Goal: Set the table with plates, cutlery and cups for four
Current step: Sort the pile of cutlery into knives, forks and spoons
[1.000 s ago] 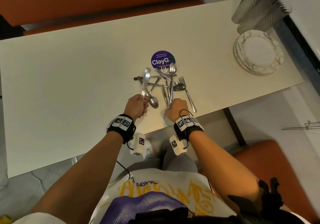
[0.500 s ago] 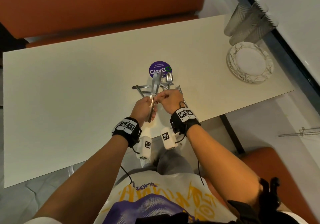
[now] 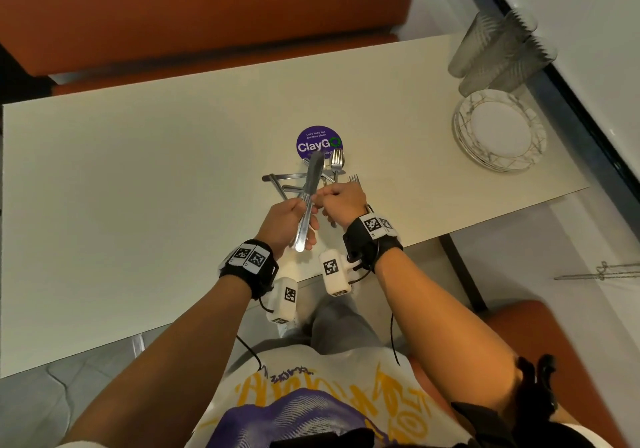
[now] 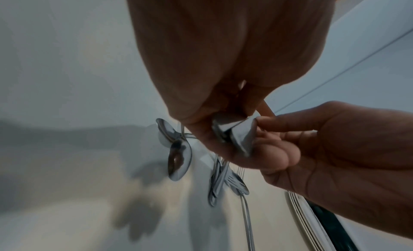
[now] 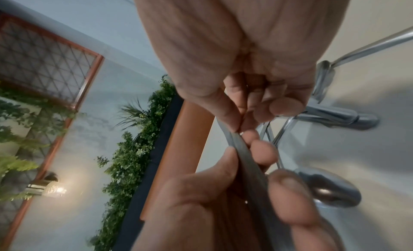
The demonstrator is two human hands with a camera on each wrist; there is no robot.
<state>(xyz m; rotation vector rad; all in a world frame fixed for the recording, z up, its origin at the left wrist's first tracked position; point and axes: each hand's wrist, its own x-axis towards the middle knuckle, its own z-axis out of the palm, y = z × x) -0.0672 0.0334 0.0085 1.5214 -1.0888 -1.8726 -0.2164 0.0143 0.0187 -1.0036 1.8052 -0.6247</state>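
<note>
While the left hand (image 3: 282,220) held a knife (image 3: 309,193) up over the counter (image 3: 138,187), its fingers were curled round the handle and the blade pointed away toward the purple sticker (image 3: 318,142). A second utensil seemed to lie against the knife in that grip, but the head view blurred them together. The right hand (image 3: 341,203) met the same bundle from the other side, thumb and forefinger pinching the metal just above the left hand's grip; in the right wrist view that pinch (image 5: 232,125) showed clearly on a thin grey edge. Beneath both hands the pile of cutlery (image 3: 304,180) lay on the counter, half hidden: a fork (image 3: 336,163) and the tines of another showed, and spoons (image 4: 178,159) appeared only in the left wrist view, smeared by motion. How many pieces were left could not be counted. Well apart at the counter's far right end sat a stack of plates (image 3: 500,130), and just behind it ribbed cups (image 3: 498,52), their outlines soft and overlapping.
</note>
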